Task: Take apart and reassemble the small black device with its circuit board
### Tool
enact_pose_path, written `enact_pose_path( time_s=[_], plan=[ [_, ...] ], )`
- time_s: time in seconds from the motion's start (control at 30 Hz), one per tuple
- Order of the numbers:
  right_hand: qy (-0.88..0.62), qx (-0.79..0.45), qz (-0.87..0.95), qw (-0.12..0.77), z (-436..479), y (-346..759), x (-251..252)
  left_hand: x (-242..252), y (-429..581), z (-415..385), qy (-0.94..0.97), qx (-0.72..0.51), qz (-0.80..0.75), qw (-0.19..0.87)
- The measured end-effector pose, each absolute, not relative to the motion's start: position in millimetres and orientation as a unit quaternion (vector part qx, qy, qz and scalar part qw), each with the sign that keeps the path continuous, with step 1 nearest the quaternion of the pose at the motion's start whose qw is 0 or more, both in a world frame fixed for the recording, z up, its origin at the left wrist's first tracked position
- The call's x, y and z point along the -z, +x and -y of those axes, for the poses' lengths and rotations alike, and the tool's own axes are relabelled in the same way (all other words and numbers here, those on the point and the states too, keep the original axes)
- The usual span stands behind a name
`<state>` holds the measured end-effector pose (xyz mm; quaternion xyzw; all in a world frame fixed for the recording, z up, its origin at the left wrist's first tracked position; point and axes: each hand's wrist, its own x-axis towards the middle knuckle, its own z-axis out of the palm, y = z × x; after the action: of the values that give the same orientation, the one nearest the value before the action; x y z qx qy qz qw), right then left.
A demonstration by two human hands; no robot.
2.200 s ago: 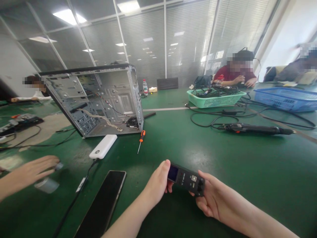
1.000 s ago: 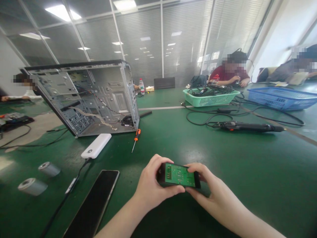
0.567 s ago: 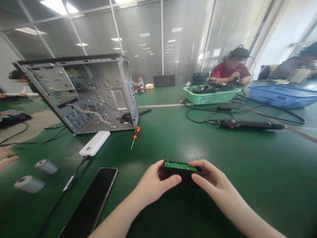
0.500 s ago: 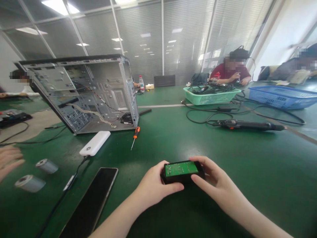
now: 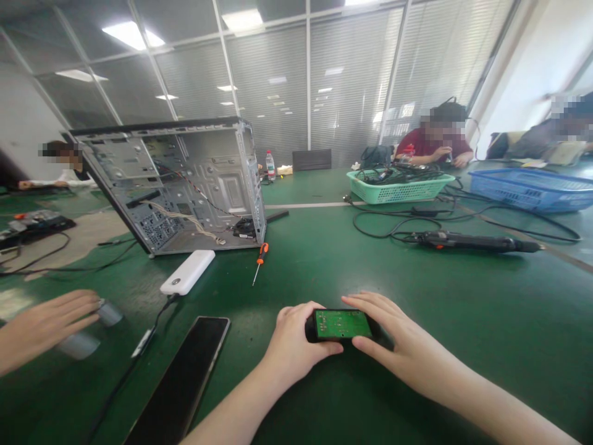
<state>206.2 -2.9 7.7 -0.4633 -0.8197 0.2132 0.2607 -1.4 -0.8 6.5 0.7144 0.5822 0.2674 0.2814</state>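
One device, two baskets, one screwdriver

A glossy green circuit board is seen in matt black plastic; the desk looks smooth, faintly shiny.

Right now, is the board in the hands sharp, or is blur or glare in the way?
Head view: the green board between the left hand and right hand is sharp and evenly lit; head view, far left: another person's hand and the grey rolls beside it are motion-smeared; head view, edges: wide-angle bowing leans the computer case; ceiling lights blow out white.
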Motion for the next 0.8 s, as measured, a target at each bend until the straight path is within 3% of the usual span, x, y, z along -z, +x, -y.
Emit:
enact_pose_path(
  time_s=[0.13,0.3,0.6,0.7,0.8],
  plan=[
    [-0.433,-0.155,0.86,0.221,-4,183,-32,-3,-2,1,0.739,-0.252,-0.565,0.269],
    [-0.441,-0.19,0.858,0.183,-8,158,-45,-1,-3,0,0.75,-0.244,-0.562,0.251],
    [-0.452,-0.276,0.82,0.215,-7,163,-47,0,-4,-1,0.76,-0.22,-0.564,0.237],
    [-0.41,-0.322,0.809,0.273,-9,169,-55,0,-4,-1,0.763,-0.222,-0.56,0.236],
    [-0.391,-0.399,0.734,0.386,-15,178,-64,-2,-4,-1,0.764,-0.221,-0.558,0.238]
  ],
)
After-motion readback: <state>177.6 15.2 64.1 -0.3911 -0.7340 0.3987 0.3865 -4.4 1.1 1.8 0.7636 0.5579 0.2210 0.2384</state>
